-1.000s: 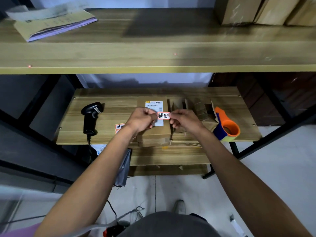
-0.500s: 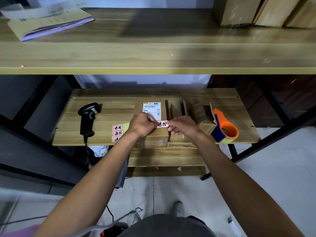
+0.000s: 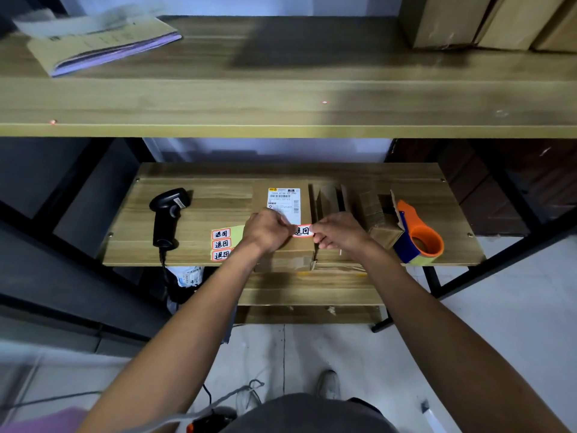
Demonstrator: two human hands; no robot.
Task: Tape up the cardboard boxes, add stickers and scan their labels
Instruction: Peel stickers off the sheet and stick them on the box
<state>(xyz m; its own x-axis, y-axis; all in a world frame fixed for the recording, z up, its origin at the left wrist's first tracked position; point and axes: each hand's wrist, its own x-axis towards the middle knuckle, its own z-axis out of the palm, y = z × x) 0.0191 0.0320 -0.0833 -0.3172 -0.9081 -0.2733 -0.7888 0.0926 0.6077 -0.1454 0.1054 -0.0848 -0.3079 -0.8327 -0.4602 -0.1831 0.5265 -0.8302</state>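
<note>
A closed cardboard box (image 3: 282, 251) with a white shipping label (image 3: 283, 199) lies on the lower wooden shelf (image 3: 218, 195). Over its near end, my left hand (image 3: 268, 230) and my right hand (image 3: 338, 230) pinch the two ends of a red-bordered white sticker (image 3: 303, 230). Whether the sticker touches the box top, I cannot tell. A yellow sheet with more such stickers (image 3: 221, 244) lies left of the box. A black barcode scanner (image 3: 167, 215) lies further left.
An orange and blue tape dispenser (image 3: 416, 237) sits at the shelf's right, beside open cardboard boxes (image 3: 331, 200). The upper shelf (image 3: 281, 98) juts out overhead, carrying a stack of papers (image 3: 103, 42) and more boxes (image 3: 487, 20). A cable hangs below the scanner.
Both hands have lowered the sticker toward the near end of the box top. The sticker sheet at the left has come into fuller view.
</note>
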